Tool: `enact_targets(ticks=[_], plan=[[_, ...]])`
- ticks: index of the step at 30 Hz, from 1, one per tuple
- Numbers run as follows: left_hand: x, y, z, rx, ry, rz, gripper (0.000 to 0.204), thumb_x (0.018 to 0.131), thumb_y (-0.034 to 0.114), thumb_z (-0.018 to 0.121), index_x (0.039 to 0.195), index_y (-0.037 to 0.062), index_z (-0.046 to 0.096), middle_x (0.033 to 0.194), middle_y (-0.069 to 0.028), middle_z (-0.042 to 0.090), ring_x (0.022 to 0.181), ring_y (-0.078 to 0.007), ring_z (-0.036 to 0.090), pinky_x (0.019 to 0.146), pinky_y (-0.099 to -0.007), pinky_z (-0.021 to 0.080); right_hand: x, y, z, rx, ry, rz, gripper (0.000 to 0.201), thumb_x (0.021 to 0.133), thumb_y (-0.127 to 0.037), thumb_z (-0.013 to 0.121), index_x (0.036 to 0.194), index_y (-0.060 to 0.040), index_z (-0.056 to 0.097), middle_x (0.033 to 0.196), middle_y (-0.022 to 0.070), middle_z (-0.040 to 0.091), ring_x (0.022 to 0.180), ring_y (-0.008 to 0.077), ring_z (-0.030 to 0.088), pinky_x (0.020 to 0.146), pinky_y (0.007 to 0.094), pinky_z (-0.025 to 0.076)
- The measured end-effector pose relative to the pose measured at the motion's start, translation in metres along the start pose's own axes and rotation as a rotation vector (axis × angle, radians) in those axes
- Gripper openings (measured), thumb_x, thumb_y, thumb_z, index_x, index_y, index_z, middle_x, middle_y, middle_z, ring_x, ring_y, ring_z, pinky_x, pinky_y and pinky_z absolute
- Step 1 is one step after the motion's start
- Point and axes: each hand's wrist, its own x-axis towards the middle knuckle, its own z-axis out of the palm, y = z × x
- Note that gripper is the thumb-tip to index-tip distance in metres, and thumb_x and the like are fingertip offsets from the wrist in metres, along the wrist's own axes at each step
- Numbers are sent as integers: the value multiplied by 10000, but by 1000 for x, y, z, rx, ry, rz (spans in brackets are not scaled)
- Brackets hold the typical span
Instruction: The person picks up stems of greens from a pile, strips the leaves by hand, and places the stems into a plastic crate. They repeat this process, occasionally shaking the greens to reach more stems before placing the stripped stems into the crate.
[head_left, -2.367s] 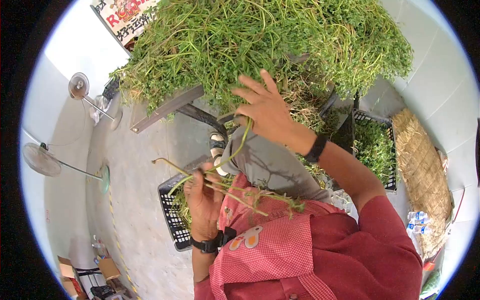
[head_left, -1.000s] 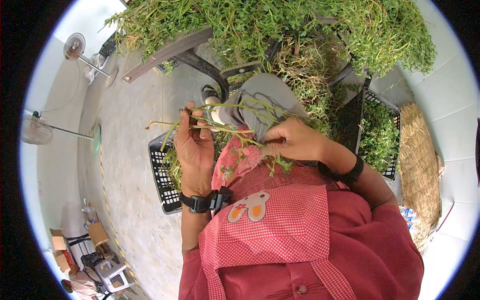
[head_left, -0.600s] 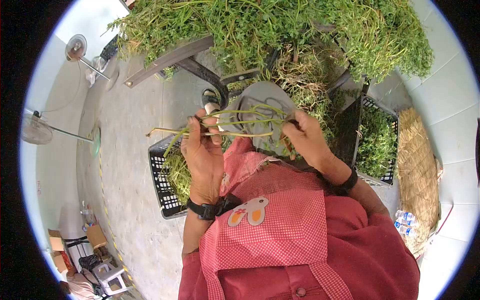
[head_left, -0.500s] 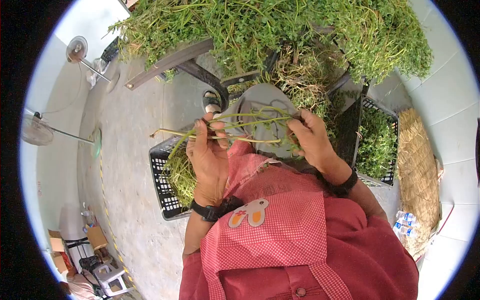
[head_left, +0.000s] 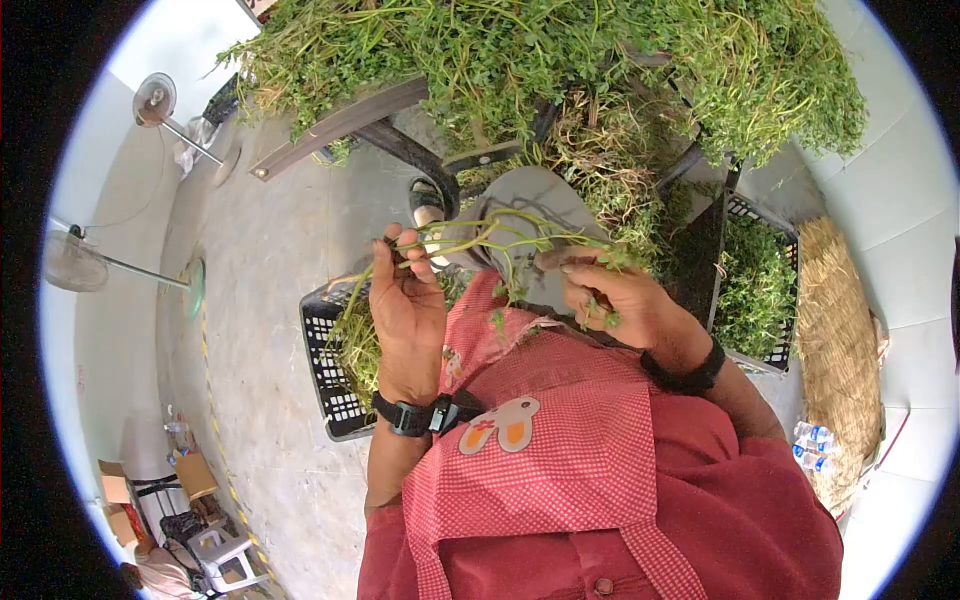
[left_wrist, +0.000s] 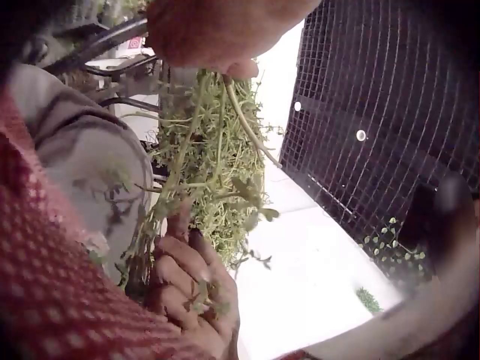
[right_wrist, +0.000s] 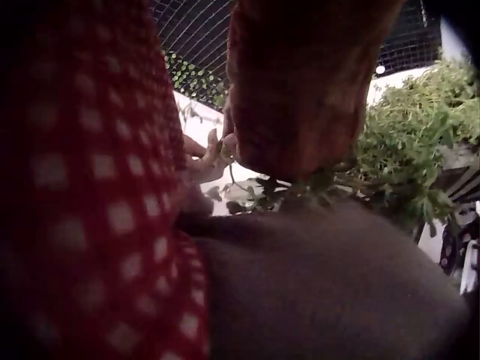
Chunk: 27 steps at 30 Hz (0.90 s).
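Thin green stems (head_left: 490, 238) with small leaves stretch between the two hands above the person's knee. At their left end, the left hand (head_left: 408, 325) pinches them between thumb and fingers, palm turned up. Curled fingers of the right hand (head_left: 630, 305) grip the leafy end. In the left wrist view the stems (left_wrist: 219, 150) hang from the left hand (left_wrist: 225, 34), with the right hand (left_wrist: 196, 289) around their leafy part. The right wrist view is dark; the right hand (right_wrist: 300, 97) covers much of it, with leaves (right_wrist: 259, 196) below it.
A large heap of green plants (head_left: 560, 60) covers the table ahead. Black crates of greens stand at left (head_left: 325, 370) and right (head_left: 790, 290). A rolled straw mat (head_left: 835, 350) and bottles (head_left: 813, 446) lie at the right. Fans (head_left: 154, 100) and a white stool (head_left: 222, 555) stand at the left.
The right hand has come down from the heap to the stems, and its fingers have closed round the leafy end. The pale, straight stem below the others no longer shows between the hands.
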Motion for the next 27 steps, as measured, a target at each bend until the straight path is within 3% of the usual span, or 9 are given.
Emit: enact_targets(ticks=[2, 5, 6, 11, 13, 17, 21, 23, 27], plan=[[-2, -1, 0, 8, 23, -19, 261, 944, 203, 445, 1075, -17, 498, 887, -98, 597, 727, -122, 592, 587, -160, 543, 3, -8, 11, 328, 16, 180, 208, 915, -118, 490, 1109, -48, 516, 611, -55, 398, 495, 27, 363, 439, 174, 299], [-2, -4, -4, 8, -17, -63, 260, 929, 237, 483, 1072, 24, 525, 885, -70, 615, 731, -91, 580, 615, -166, 533, 7, -9, 33, 390, 28, 206, 201, 914, -133, 509, 1091, -38, 521, 608, -65, 399, 495, 18, 364, 431, 178, 297], [-2, -5, -3, 10, -19, -61, 260, 929, 237, 483, 1072, 24, 525, 885, -70, 615, 731, -91, 580, 615, -166, 533, 7, -14, 41, 213, -3, 195, 163, 914, -156, 519, 1028, -41, 544, 608, -70, 388, 501, 12, 364, 441, 175, 313], [-8, -5, 8, 103, -20, 19, 272, 940, 231, 457, 1077, 2, 510, 869, -72, 598, 707, -91, 564, 577, -160, 530, 17, -4, 33, 118, -43, 182, 122, 901, -114, 513, 996, -43, 539, 689, -31, 518, 566, 59, 471, 494, 197, 376], [-9, -5, 7, 111, -12, 28, 275, 939, 235, 461, 1080, 5, 512, 864, -66, 599, 695, -84, 558, 556, -157, 516, 8, -14, 32, -558, -11, 190, 201, 821, -149, 554, 956, 0, 537, 890, 87, 629, 704, 239, 606, 626, 347, 479], [-12, -9, 6, 203, -61, 35, 289, 937, 252, 467, 1086, 10, 515, 844, -49, 600, 667, -66, 542, 508, -143, 472, 4, -5, 23, -1080, -17, -104, 178, 825, -166, 510, 921, -22, 549, 805, 68, 590, 673, 254, 574, 581, 347, 453], [-4, -1, -2, 104, 9, 3, 295, 938, 261, 464, 1087, 11, 514, 821, -38, 595, 652, -68, 540, 496, -135, 454, -6, -8, -23, 930, 247, -40, 131, 862, -243, 496, 784, -138, 505, 672, -24, 462, 566, 120, 462, 472, 245, 335], [3, 6, -6, 144, -19, 96, 296, 936, 262, 465, 1090, 14, 512, 805, -34, 593, 645, -76, 547, 493, -140, 457, -16, -36, -42, 689, -9, -151, 198, 880, -286, 508, 739, -162, 442, 667, -41, 421, 556, 97, 420, 446, 230, 306], [-3, -4, -1, 127, -73, 26, 302, 934, 256, 470, 1103, 8, 504, 812, -54, 605, 651, -90, 565, 496, -156, 471, -31, -72, -15, 587, 214, -182, 286, 905, -326, 489, 690, -153, 414, 621, -44, 390, 517, 79, 379, 417, 224, 273]])
